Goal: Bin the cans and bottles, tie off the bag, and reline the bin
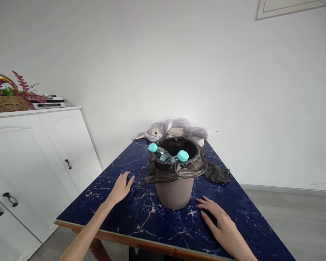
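Observation:
A brown-grey trash can (175, 194) stands upright on the blue marbled table (149, 232). Its black garbage bag (176, 172) lines the inside and is folded over the rim, with one end trailing onto the tabletop at the right. Two clear plastic bottles with turquoise caps poke up inside: one bottle cap (153, 147) at the left, another bottle cap (183, 156) nearer the front. Their lower parts are hidden. To the left of the can, my left hand (121, 187) rests on the table, fingers apart. My right hand (216, 218) lies at the can's right front, open and holding nothing.
Against the wall at the table's far end lies a grey plush rabbit (176, 128). A white cabinet (43, 156) stands at the left, with a wicker basket (11, 103) of artificial flowers on top. The table's wooden front edge (125, 241) is close to me.

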The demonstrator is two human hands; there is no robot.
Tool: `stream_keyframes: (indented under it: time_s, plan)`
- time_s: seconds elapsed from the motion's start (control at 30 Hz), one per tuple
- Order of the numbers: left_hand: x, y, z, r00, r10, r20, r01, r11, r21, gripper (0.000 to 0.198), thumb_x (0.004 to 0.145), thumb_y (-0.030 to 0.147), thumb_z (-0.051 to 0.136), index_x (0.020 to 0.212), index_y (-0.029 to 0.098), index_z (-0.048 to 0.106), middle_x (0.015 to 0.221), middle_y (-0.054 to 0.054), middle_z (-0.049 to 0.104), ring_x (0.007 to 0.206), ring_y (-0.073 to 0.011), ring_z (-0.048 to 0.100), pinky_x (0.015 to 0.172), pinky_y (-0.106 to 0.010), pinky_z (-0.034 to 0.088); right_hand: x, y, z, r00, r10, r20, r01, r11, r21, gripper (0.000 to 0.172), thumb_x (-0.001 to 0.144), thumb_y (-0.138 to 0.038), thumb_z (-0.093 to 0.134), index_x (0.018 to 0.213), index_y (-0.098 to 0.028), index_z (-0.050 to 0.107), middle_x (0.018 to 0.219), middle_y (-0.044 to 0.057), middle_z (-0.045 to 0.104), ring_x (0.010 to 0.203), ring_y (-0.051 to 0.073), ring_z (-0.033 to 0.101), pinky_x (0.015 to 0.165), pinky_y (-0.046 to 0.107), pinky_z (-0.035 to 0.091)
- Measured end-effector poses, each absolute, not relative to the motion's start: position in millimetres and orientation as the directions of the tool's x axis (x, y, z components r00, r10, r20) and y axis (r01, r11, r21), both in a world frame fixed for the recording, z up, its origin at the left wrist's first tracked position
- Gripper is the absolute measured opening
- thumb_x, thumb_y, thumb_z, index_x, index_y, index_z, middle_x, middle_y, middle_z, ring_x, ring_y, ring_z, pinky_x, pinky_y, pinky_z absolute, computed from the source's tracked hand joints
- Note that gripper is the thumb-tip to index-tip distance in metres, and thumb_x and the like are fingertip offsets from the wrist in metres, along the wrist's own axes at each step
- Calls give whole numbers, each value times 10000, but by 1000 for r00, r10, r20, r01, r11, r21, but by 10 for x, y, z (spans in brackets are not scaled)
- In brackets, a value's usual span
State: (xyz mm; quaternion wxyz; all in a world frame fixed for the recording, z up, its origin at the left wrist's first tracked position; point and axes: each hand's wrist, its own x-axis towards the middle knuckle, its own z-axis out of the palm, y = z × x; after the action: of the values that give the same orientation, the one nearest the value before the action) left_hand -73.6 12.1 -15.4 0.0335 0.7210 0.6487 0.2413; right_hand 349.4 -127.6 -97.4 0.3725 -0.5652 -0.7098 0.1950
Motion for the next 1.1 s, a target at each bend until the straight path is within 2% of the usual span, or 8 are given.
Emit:
stream_keyframes:
  time_s: [0.07,0.17,0.27,0.6,0.77,1.1]
  plan:
    - [-847,111,-390,59,958,281,941,-147,305,750,996,645,380,1455,91,593,1573,-230,536,1513,-448,425,1191,-612,408,3498,-1272,-980,-87,948,307,658,286,-697,387,1063,-473,466,1263,-302,749,1495,30,644,1513,322,461,1257,610,379]
    - [-937,120,-608,90,957,274,959,-158,236,705,1031,587,331,1511,120,551,1646,-186,454,1572,-390,340,1266,-594,298,3507,-1271,-987,-91,942,323,670,298,-680,389,1068,-466,455,1252,-291,749,1482,36,654,1506,313,472,1261,600,375]
    - [-968,142,-694,114,957,267,968,-167,187,693,1049,563,300,1555,141,517,1671,-157,423,1588,-368,311,1284,-584,264,3509,-1279,-980,-79,939,333,682,295,-669,387,1069,-472,458,1255,-288,742,1473,35,662,1498,303,483,1262,586,377]
    - [-930,44,-743,153,952,264,978,-184,95,693,1052,511,265,1591,135,487,1692,-124,384,1595,-365,296,1290,-575,248,3499,-1284,-929,-70,947,315,686,275,-673,372,1065,-466,467,1249,-293,739,1474,26,663,1500,289,482,1259,564,384]
    - [-914,-36,-795,158,956,246,984,-172,37,719,1042,578,256,1619,196,453,1705,-80,371,1605,-354,275,1294,-565,241,3510,-1289,-920,-76,951,299,692,267,-671,383,1076,-480,452,1263,-301,735,1487,17,651,1509,288,469,1261,567,381]
    - [-867,-145,-757,165,960,225,986,-167,-8,734,1062,583,214,1636,175,421,1717,-84,333,1603,-359,275,1289,-576,257,3499,-1298,-919,-51,952,302,673,256,-694,359,1061,-473,482,1249,-317,745,1476,19,661,1504,305,475,1251,571,393]
